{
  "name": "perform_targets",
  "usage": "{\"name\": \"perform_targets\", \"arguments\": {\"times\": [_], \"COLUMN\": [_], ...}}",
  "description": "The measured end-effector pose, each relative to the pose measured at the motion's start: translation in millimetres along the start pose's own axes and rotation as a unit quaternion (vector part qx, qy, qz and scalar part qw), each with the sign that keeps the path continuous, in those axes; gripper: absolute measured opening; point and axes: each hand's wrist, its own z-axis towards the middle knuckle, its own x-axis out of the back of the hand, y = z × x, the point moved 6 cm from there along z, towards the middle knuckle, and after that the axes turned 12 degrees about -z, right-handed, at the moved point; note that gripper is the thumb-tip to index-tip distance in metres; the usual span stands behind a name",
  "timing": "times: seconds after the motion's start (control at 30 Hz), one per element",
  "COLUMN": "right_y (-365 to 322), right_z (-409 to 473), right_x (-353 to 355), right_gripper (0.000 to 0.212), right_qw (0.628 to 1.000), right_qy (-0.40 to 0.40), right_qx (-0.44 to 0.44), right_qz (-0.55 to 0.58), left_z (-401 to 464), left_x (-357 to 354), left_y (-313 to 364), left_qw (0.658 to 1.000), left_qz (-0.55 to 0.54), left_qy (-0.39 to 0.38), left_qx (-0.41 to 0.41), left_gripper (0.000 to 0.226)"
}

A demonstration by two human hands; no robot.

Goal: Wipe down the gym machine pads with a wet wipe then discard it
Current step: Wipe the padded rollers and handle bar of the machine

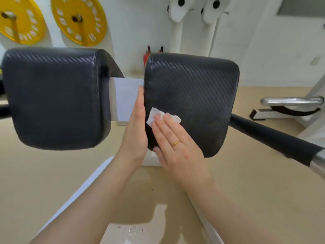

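The wet wipe (162, 115) is pressed flat under the straight fingers (164, 127) of the right hand (177, 147) at the right pad (191, 95)'s near-left edge; the left hand (138, 131), released, braces that edge. Bunching is likely, so the wipe may be left behind or coverage missed. The left pad (52, 97) is judged not yet wiped.

Crumpled white wipe (163, 116) on black pad (193, 95)

Both bare forearms reach forward and upward, side by side. The left hand (136, 131) stands on edge, fingers (140, 95) straight and together, pointing up, its palm flat against the pad's (193, 95) side. The right hand (175, 145) lies palm-down with fingers straight and slightly spread, the fingertips pressing a wipe (154, 114) onto the pad's face. A gold ring (175, 143) sits on one right finger.
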Motion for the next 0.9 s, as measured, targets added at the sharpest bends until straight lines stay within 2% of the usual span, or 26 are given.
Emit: {"name": "perform_targets", "arguments": {"times": [0.1, 0.17, 0.4, 0.5, 0.63, 0.8, 0.9], "right_y": [-3, -4, 24, 26, 23, 7, 9], "right_z": [-8, -8, 36, 37, 30, 19, 21], "right_x": [-12, -13, -5, -4, -3, 7, 10], "right_gripper": [0.059, 0.065, 0.059, 0.052, 0.05, 0.04, 0.034], "right_qw": [0.996, 0.992, 0.984, 0.987, 0.991, 0.993, 0.99], "right_qy": [-0.067, -0.093, -0.114, -0.096, -0.058, 0.032, 0.045], "right_qx": [-0.004, -0.001, -0.02, -0.005, -0.003, 0.076, 0.106], "right_qz": [-0.055, -0.091, -0.139, -0.131, -0.123, -0.088, -0.083], "left_z": [1, 1, -1, -1, 1, 1, 2], "left_x": [6, 8, 7, 4, 7, 11, 10], "left_y": [-2, 0, 12, 11, 8, 10, 12], "left_qw": [0.999, 0.997, 0.993, 0.992, 0.993, 0.994, 0.992], "left_qz": [0.053, 0.069, 0.116, 0.122, 0.114, 0.1, 0.121], "left_qy": [-0.004, -0.009, -0.022, -0.022, -0.03, -0.032, -0.022], "left_qx": [-0.001, 0.012, -0.001, -0.012, -0.006, 0.009, -0.006], "left_gripper": [0.056, 0.062, 0.069, 0.068, 0.049, 0.046, 0.047]}}
